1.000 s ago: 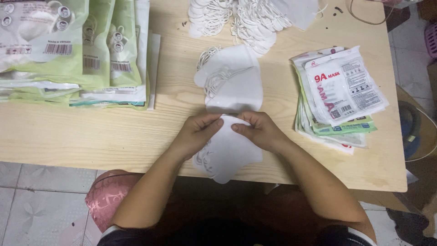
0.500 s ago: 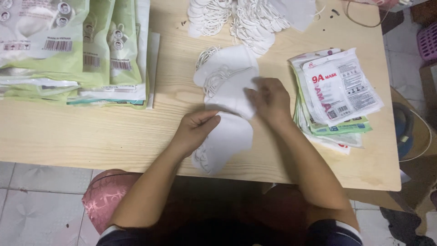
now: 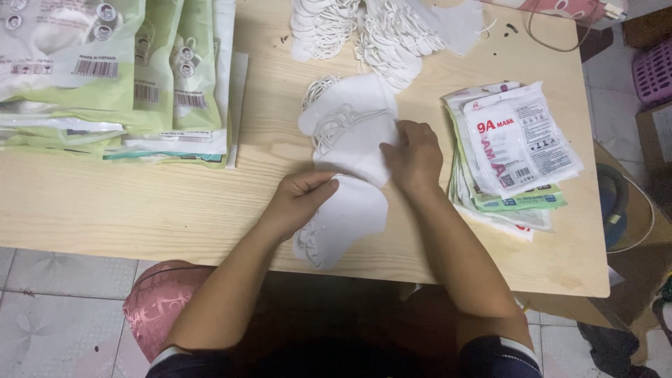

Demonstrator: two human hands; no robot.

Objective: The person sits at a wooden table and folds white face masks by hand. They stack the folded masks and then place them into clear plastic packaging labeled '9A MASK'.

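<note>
Your two hands work on white folded face masks at the middle of the wooden table [image 3: 175, 203], near its front edge. The near stack of masks [image 3: 346, 220] lies under your left hand and hangs slightly over the table's edge; how many masks it holds cannot be counted, since the layers blend together. Just behind it sits a second small pile of masks [image 3: 346, 122], plain white, with thin ear loops curled on top. Your left hand [image 3: 297, 199] comes in from the lower left, wrist bent, fingers curled and pinching the top edge of the near stack. Your right hand [image 3: 414, 155] reaches further forward, palm down, fingers pressed together on the right edge of a mask from the second pile. Beyond both, at the far edge, a large loose heap of masks [image 3: 364, 31] spreads in a tangle of loops. To your right lies one stack of flat printed pouches [image 3: 514, 150], white and pale green. To your left, green and white packs [image 3: 112, 77] lie in several overlapping stacks. A pink stool [image 3: 157, 308] shows below the table.
</note>
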